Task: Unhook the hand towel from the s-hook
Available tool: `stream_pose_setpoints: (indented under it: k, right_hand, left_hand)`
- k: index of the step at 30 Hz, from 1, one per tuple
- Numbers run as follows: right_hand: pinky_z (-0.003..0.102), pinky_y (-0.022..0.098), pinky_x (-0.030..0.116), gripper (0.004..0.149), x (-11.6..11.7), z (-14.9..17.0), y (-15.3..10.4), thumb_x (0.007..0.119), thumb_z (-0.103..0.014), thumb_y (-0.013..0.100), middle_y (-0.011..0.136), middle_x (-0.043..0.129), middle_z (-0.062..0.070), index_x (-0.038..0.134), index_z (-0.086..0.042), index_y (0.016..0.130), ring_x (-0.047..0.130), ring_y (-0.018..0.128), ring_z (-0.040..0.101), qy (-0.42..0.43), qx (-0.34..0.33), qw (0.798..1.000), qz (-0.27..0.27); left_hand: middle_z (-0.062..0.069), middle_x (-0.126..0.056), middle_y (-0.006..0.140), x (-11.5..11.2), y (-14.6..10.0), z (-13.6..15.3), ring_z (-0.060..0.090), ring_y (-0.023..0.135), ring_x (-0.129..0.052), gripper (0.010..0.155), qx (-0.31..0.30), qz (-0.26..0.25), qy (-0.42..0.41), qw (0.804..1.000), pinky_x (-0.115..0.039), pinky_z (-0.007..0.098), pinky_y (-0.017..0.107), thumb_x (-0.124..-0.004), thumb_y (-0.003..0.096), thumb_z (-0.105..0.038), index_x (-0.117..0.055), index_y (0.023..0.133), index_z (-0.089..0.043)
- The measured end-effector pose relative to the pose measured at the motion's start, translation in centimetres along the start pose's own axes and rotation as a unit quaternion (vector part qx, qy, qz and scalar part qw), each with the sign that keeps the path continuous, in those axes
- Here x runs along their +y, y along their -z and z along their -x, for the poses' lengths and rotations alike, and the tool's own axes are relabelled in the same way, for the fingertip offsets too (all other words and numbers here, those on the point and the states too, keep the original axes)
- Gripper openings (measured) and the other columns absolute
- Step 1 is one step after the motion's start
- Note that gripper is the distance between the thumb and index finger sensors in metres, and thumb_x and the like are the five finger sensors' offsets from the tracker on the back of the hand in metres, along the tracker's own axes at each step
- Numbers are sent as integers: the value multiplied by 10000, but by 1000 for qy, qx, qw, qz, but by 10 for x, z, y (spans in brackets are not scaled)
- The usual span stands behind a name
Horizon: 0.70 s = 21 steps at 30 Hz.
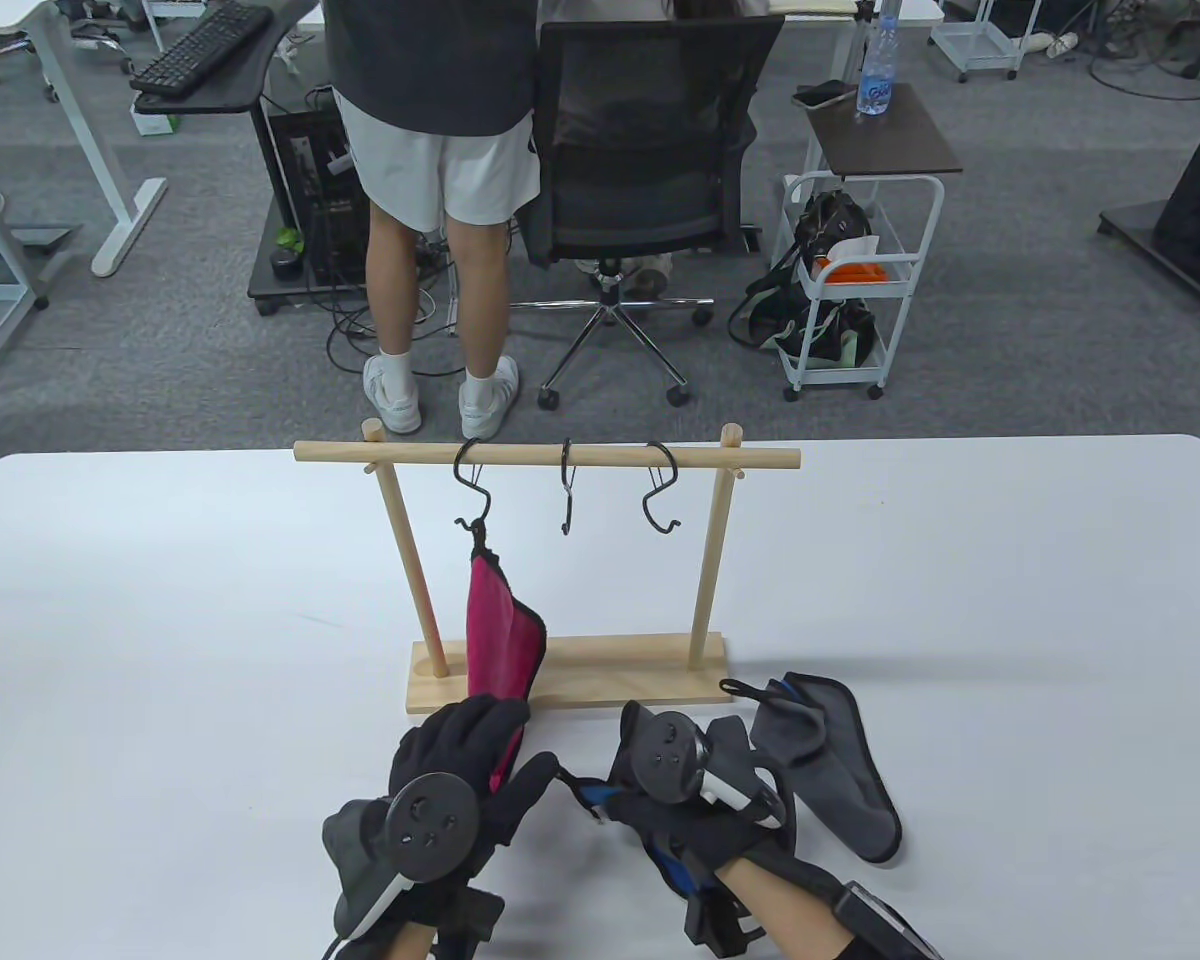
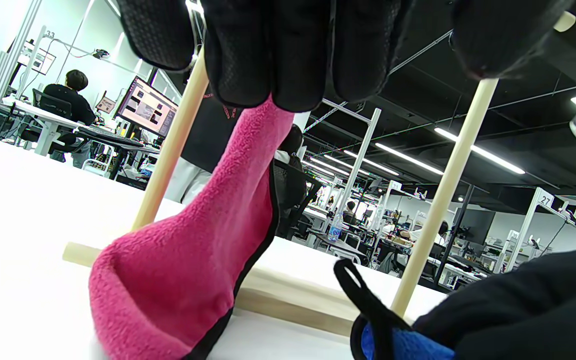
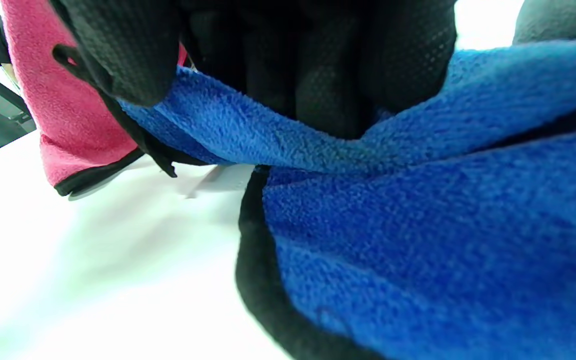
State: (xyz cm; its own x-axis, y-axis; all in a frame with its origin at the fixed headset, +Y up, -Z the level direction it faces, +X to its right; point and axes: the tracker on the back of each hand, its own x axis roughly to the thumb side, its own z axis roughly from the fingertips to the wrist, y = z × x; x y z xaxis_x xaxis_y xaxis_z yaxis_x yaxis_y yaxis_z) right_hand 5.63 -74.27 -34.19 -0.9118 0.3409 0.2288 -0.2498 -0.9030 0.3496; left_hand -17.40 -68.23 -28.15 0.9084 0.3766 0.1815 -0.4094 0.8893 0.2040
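Pink fleece hand towel [image 1: 500, 635] w/ black trim, hanging by its loop from the left s-hook [image 1: 472, 485] on the wooden rack [image 1: 570, 680]; lower end reaching the desk [image 1: 160, 620] near the rack's base. Left hand [image 1: 455, 790] at the towel's near bottom edge, fingers [image 2: 288, 55] pressed together and pinching the fleece from above. Right hand [image 1: 695, 790] just right of it, fingers [image 3: 318, 75] closed on a blue towel [image 3: 418, 210] lying on the desk. Grey towel [image 1: 830, 765] lying further right. Two other hooks, middle [image 1: 566, 490] and right [image 1: 662, 490], bare.

Judged: unhooking barely begun, loop not yet off. Best not to pull straight down or toward the near side; likely just tightens loop on hook, may tip the rack. Better: raise towel to slacken the loop, then slide loop up and over the hook tip. Blue towel prob. worth releasing first so right hand can steady rack or guide loop.
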Motion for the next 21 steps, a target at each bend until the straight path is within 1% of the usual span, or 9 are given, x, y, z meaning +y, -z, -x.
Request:
stream_pose_setpoints:
  k: [5,11,17,21]
  right_hand:
    - [512,633,727,559,-10,-4,-5,747,-472,622,946,865,175,674,-170,1087,910,769,376,11,-6,1000,13]
    - [513,634,727,561,-29,-8,-12,749,-473,620,947,866,174,676,-169,1086,911,770,376,24,-15,999,44]
    - [518,639,722,567,-48,-10,-22,750,-477,619,955,860,180,673,-170,1090,906,778,381,38,-23,995,86]
    - [521,644,717,574,-61,-7,-30,752,-482,617,965,852,182,669,-171,1093,898,790,386,51,-22,991,124]
  left_hand:
    - [74,-755,1139,0,0,-1,398,1047,-766,656,-2,3,1,1000,-598,637,779,-688,531,-691,-709,1071,-319]
    - [70,-755,1139,-1,0,-1,400,1046,-768,655,-2,4,1,1000,-599,635,779,-688,531,-691,-709,1071,-320]
    - [76,-755,1138,-1,0,-1,401,1046,-767,655,-2,4,1,1000,-600,637,778,-687,531,-691,-711,1069,-320]
    - [74,-755,1138,-1,-1,-1,401,1047,-765,654,-5,9,2,1000,-599,636,779,-689,532,-689,-710,1071,-319]
